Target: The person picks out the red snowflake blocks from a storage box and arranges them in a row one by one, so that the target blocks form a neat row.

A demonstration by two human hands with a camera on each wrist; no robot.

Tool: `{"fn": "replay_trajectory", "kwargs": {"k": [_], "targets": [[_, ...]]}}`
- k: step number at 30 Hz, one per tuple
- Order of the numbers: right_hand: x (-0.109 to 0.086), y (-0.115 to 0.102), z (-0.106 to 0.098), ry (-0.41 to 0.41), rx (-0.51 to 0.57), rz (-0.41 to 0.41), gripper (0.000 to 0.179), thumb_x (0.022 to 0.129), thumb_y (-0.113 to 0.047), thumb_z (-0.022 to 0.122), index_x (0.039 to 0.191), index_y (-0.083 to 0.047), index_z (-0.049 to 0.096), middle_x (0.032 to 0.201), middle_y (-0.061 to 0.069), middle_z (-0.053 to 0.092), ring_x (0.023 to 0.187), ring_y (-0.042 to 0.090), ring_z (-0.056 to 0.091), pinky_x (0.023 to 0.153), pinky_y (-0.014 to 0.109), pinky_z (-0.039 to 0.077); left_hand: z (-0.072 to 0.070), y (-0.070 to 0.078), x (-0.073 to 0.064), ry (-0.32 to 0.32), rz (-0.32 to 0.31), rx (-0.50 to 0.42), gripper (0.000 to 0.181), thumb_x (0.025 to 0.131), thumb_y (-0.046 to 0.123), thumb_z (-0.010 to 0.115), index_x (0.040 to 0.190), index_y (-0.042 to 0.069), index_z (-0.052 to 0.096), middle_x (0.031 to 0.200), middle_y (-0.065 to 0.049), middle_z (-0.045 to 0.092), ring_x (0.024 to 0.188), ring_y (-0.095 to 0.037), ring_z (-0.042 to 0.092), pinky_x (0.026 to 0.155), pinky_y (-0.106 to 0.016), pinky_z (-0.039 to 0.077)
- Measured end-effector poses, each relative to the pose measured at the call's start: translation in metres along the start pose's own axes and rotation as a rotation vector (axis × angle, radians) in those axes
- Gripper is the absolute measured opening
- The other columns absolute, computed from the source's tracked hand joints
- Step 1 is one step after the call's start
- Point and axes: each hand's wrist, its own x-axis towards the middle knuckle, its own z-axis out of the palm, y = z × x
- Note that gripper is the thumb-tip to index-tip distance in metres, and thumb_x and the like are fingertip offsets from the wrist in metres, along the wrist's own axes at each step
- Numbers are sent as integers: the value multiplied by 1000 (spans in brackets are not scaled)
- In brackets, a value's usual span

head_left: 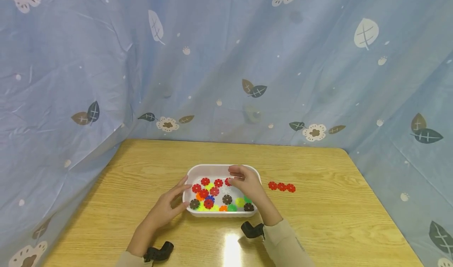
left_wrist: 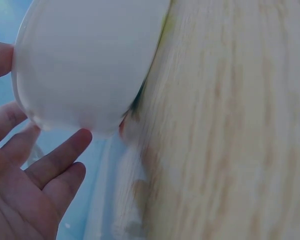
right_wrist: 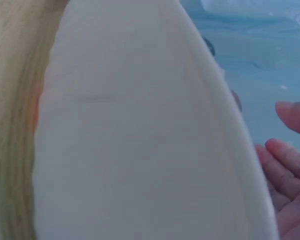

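Note:
A white plastic tray stands on the table, holding several notched flower-shaped discs in red, yellow, green, orange, blue and black. At its left end is my left hand, thumb and fingers spread, fingertips at the rim. The left wrist view shows these fingers extended against the outside of the tray wall. Over the tray's right part hovers my right hand, close to a red disc. In the right wrist view its thumb is apart from the fingers, with nothing between them.
Three red discs lie in a joined row on the wooden table, right of the tray. A blue patterned curtain hangs behind the table and along both sides. Black straps with mounts sit at the wrists.

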Motion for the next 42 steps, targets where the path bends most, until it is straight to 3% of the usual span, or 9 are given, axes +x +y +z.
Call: {"fn": "replay_trajectory", "kwargs": {"k": [6,12,18,25,30,42], "targets": [[14,-1,3,3,-66,135,43,87,-13,67,127,-2,57,123,13,63,115,29,60,95,40,52,-1,1,2,28,13,21,48,86,18,69,131,11,56,154,-5,33,137,-32,35,106,-49,35],[20,7,6,41,-169,234,38,84,-18,70,120,-8,63,116,6,67,108,23,63,89,37,55,-1,1,1,15,7,14,48,86,18,69,132,11,55,154,-4,31,138,-31,35,107,-45,34],[22,21,10,85,-244,223,36,80,-19,74,114,-7,67,111,7,70,101,22,66,84,34,57,-1,2,1,-1,-2,2,47,88,20,67,133,12,54,155,-4,29,139,-31,34,107,-46,34],[23,31,16,64,-144,210,34,82,-1,68,114,7,61,112,22,65,102,32,64,85,37,57,-1,4,0,2,-13,9,47,88,21,68,132,13,55,155,-4,30,139,-30,34,109,-42,31],[24,35,17,82,-271,200,30,80,-1,70,109,3,65,107,17,68,98,28,66,83,35,57,2,2,-1,5,-17,14,46,89,21,67,133,14,54,155,-2,30,139,-29,33,109,-45,31],[28,38,29,74,-545,201,28,79,0,71,107,-1,68,102,11,68,94,22,62,86,37,56,2,0,0,2,-6,-14,46,89,19,66,134,13,53,155,-2,29,139,-31,33,108,-35,37]]}}
